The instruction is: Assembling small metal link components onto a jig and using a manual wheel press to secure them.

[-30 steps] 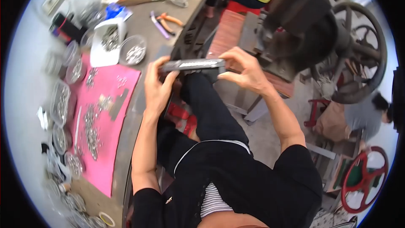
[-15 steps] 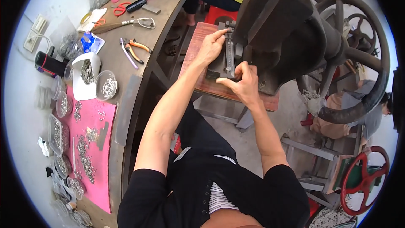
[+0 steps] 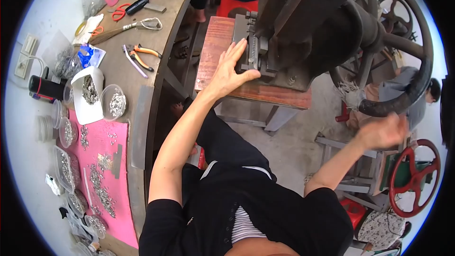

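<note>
My left hand (image 3: pixel 229 72) lies at the near left side of a dark metal die block (image 3: pixel 243 35), fingers stretched out and thumb apart, holding nothing. A narrow slotted metal strip (image 3: pixel 254 52) runs along the block beside my fingertips. The block sits on the base of a dark hand press (image 3: pixel 327 31), on a reddish wooden stand (image 3: pixel 213 38). Out to the right, my right hand (image 3: pixel 386 132) is smeared by motion, so its fingers cannot be made out. It is just below the rim of the press's large black handwheel (image 3: pixel 386 109), whose rim has a pale wrapping (image 3: pixel 350 96).
At left, a workbench (image 3: pixel 163 9) carries pliers (image 3: pixel 142 57), a brush (image 3: pixel 125 28), a white scoop (image 3: pixel 87 109) and tubs of small metal pieces on a pink sheet (image 3: pixel 124 161). A red handwheel (image 3: pixel 414 178) stands at right. Other people sit beyond the press and at right.
My right hand has left the die block and swung right toward the handwheel. My left hand has slid nearer along the block, its fingers now stretched out. The view has shifted slightly.
</note>
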{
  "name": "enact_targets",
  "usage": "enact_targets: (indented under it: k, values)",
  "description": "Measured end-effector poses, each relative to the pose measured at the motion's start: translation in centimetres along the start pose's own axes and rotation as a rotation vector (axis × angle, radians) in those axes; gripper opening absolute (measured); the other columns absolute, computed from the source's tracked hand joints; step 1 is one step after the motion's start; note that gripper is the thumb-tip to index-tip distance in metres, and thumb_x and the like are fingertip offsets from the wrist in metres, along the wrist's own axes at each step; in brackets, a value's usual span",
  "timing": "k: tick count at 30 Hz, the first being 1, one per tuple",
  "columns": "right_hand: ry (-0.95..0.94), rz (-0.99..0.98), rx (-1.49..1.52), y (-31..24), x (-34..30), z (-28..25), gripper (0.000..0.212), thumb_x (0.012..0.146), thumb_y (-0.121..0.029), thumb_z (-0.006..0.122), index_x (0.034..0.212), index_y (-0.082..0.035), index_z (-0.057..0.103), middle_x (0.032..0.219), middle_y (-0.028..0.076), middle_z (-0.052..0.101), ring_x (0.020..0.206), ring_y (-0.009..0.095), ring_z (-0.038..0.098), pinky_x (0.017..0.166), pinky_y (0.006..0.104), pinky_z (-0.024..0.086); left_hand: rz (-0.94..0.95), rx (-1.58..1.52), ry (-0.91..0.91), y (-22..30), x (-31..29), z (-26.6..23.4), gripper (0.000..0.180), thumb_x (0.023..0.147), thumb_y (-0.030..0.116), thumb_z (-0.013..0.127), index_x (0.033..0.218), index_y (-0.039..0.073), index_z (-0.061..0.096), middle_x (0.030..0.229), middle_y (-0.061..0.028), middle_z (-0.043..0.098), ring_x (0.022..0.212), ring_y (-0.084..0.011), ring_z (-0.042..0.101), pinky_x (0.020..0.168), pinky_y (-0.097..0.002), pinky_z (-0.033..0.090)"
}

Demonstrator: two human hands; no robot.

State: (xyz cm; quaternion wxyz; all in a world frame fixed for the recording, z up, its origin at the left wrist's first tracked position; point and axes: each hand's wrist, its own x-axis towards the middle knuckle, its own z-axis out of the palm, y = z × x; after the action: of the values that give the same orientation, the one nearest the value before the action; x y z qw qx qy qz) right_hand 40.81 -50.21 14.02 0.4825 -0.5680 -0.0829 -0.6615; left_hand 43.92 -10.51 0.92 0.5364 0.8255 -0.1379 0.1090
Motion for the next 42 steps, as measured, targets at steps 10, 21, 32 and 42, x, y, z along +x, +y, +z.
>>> enact_targets:
  k: [10,21,32,42]
  values:
    - [-0.554,0.393,-0.234,-1.4,7.1,2.7,0.022,0.091,-0.013,0.077,0.095,0.000,0.060,0.078,0.007,0.063,0.064,0.014,0.059,0.064,0.0272,0.048,0.050,0.198,0.057,-0.5,0.0,0.4,0.108,0.074,0.054,0.084,0.154,-0.003,0.039,0.162,-0.0211,0.036,0.154,-0.0422,0.022,0.125,-0.0578,0.013]
    - [-1.003,0.509,-0.343,0.1,22.6,11.4,0.035,0.100,-0.039,0.066,0.095,-0.005,0.059,0.071,-0.002,0.053,0.056,0.008,0.050,0.055,0.0205,0.041,0.048,0.265,0.013,-0.3,3.2,1.7,0.108,0.072,0.056,0.085,0.153,-0.002,0.042,0.161,-0.0173,0.041,0.155,-0.0377,0.023,0.126,-0.0556,0.012]
    - [-0.499,0.268,-0.196,-0.6,6.2,2.8,0.032,0.093,-0.003,0.070,0.121,0.008,0.056,0.075,0.008,0.061,0.059,0.014,0.059,0.059,0.0306,0.055,0.104,0.258,0.054,-0.6,3.4,1.3,0.106,0.071,0.055,0.085,0.151,-0.002,0.044,0.158,-0.0215,0.043,0.149,-0.0458,0.032,0.122,-0.0630,0.015]
    - [-0.998,0.422,-0.450,-0.1,22.6,12.5,0.029,0.098,-0.034,0.069,0.094,-0.007,0.060,0.065,-0.003,0.046,0.056,0.008,0.048,0.053,0.0205,0.038,0.036,0.233,0.015,-0.7,3.2,2.1,0.107,0.073,0.057,0.084,0.153,-0.001,0.042,0.160,-0.0197,0.041,0.151,-0.0447,0.029,0.124,-0.0605,0.012]
